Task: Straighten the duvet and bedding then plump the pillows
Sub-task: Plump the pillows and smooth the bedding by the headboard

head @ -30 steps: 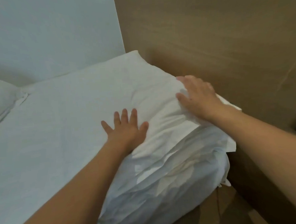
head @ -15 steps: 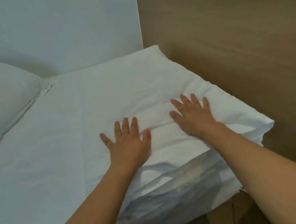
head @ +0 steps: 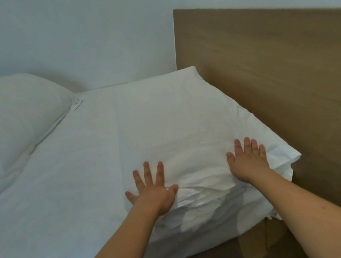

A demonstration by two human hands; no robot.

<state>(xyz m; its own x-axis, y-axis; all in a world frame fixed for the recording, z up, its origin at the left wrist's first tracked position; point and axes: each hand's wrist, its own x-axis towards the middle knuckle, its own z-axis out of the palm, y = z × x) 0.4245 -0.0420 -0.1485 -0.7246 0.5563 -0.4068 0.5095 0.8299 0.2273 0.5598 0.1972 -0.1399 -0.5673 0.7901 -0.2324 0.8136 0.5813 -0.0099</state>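
Two flat palms press on the white pillow (head: 175, 128), which lies at the corner of the bed and runs from about 12 o'clock down to 4 o'clock along the wooden headboard (head: 272, 72). A likely slip, as I judge it, is that pressing this close to the near edge pushes the filling away from the corner, leaving the loose pillowcase end at 3 o'clock limp and creased when it should be plump; another is that a sideways push slides the pillow off the mattress edge at 5 o'clock, where the bedding (head: 201, 222) is already bunched in folds. The left hand (head: 153, 191) lies at 6 o'clock on the pillow's near edge, fingers straight and spread wide, thumb out toward the crease, gripping nothing. The right hand (head: 247, 162) rests at 4 o'clock near the pillowcase flap, fingers straight and closer together, also holding nothing, only pressing the cloth. A second pillow (head: 18, 110) sits at 9 o'clock, untouched, well apart from both hands, and it looks rumpled at its lower end.
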